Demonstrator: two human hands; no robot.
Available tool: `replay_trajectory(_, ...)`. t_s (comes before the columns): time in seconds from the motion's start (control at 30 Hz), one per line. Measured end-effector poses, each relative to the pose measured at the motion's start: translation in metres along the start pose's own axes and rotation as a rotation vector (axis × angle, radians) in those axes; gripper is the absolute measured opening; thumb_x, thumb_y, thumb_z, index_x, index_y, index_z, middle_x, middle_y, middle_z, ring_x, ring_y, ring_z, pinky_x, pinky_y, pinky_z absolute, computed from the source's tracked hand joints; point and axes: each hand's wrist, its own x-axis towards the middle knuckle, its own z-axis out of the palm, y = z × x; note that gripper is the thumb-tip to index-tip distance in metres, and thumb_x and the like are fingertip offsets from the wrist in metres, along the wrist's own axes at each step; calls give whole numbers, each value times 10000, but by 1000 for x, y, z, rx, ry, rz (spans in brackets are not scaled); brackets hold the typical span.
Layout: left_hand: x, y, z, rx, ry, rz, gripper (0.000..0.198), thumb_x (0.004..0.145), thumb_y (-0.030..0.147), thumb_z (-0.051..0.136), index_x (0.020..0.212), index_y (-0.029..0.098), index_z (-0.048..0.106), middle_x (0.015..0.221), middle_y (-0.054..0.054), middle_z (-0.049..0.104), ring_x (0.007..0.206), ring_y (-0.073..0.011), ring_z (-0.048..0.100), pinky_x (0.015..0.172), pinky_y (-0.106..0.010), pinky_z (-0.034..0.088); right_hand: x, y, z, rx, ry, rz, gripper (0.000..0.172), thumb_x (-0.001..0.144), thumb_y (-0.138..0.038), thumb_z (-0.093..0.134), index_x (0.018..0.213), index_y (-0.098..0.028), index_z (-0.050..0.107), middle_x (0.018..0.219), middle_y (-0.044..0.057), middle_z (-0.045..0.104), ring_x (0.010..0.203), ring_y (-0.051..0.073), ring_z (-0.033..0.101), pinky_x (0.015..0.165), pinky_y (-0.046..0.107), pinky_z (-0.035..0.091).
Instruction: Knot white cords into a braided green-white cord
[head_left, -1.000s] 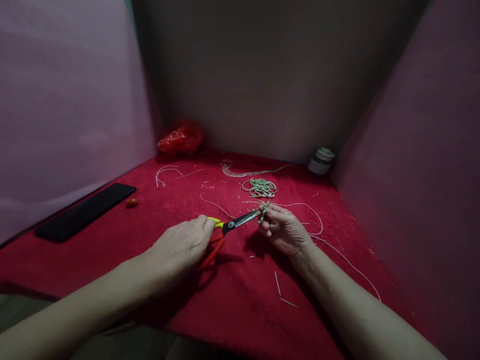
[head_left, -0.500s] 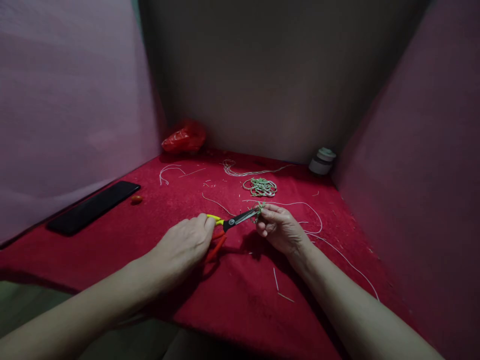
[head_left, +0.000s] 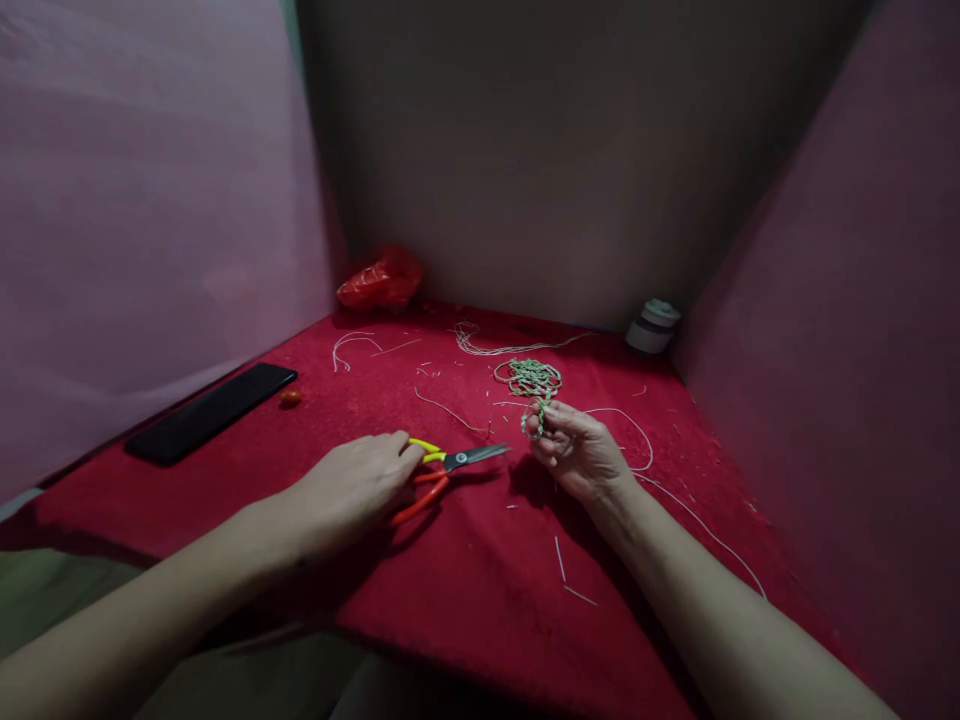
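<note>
My left hand (head_left: 360,485) is closed on the scissors (head_left: 459,460), which have yellow and red handles and dark blades. The blades look nearly closed and point right, their tips a short way left of my right hand. Between the thumb and fingers of my right hand (head_left: 581,447) is a small green-and-white braided cord loop (head_left: 534,420), hanging a little above the cloth. Just beyond it lies a coiled heap of green-and-white braided cord (head_left: 531,377).
Red cloth (head_left: 450,600) covers the table, with thread snippets scattered over it. At left are a black phone (head_left: 214,410) and a small orange-brown object (head_left: 290,399). A red plastic bag (head_left: 382,279) and a white lidded jar (head_left: 652,327) stand at the back. Pale threads (head_left: 517,348) lie loose.
The scissors have drawn back left, away from the braided cord loop, and their blades no longer touch it. My right hand has turned the loop slightly upward.
</note>
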Motion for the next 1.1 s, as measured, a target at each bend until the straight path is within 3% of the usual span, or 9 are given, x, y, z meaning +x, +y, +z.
replay_trajectory(0.1,12,5,-7,-8,-81,26,195,828,273,437,903,173,587,858,-69,552,710,-164,521,606,-267,399,-3,-2,4,4,-39,13,84,631,-147,626,695,-112,586,611,31,622,377,29,411,342,137,314)
replay_trajectory(0.2,26,12,-13,-214,44,49,210,822,266,454,969,174,572,946,-70,543,743,-148,527,654,-275,418,-7,-1,8,13,-83,36,82,642,-142,623,713,-117,589,634,29,624,382,23,407,325,121,291)
replay_trajectory(0.27,37,19,-17,-510,121,45,269,816,263,477,1061,167,531,929,-60,557,732,-130,532,676,-274,431,-9,1,10,11,-120,61,95,659,-142,617,748,-114,600,668,34,634,385,19,405,319,117,283)
replay_trajectory(0.4,59,34,-25,-1221,-93,69,423,792,311,539,1175,157,447,813,-39,596,654,-119,565,550,-230,439,-11,5,11,26,-178,98,128,684,-133,611,808,-100,610,661,18,626,356,2,357,325,121,295)
replay_trajectory(0.47,67,38,-27,-1370,-162,122,379,771,327,568,1098,148,504,876,-60,610,674,-121,580,529,-218,439,-10,5,10,44,-190,116,119,680,-127,617,794,-96,602,621,3,606,351,-4,344,340,115,310)
replay_trajectory(0.57,74,37,-24,-1322,-96,60,275,745,323,591,927,119,563,819,-51,617,595,-91,546,478,-196,404,-8,5,8,40,-170,140,89,668,-128,626,734,-98,574,627,24,613,377,6,378,364,118,335)
replay_trajectory(0.7,80,30,-13,-1165,10,-53,231,743,279,573,913,127,541,592,32,532,445,-60,438,413,-186,313,-5,8,6,16,-96,120,109,672,-122,619,740,-127,534,627,34,615,388,35,403,342,138,325)
replay_trajectory(0.93,80,28,0,-1035,290,24,254,741,236,573,979,162,529,541,83,390,485,-53,365,466,-182,277,-5,11,7,-70,-62,52,442,722,-110,577,1136,-224,474,630,-16,615,373,39,416,345,124,324)
replay_trajectory(1.1,76,31,2,-925,339,66,121,771,230,533,847,149,580,580,46,476,539,-64,421,513,-188,318,-6,12,7,-135,-67,75,332,701,-159,609,1031,-164,575,627,4,625,361,55,451,300,144,340)
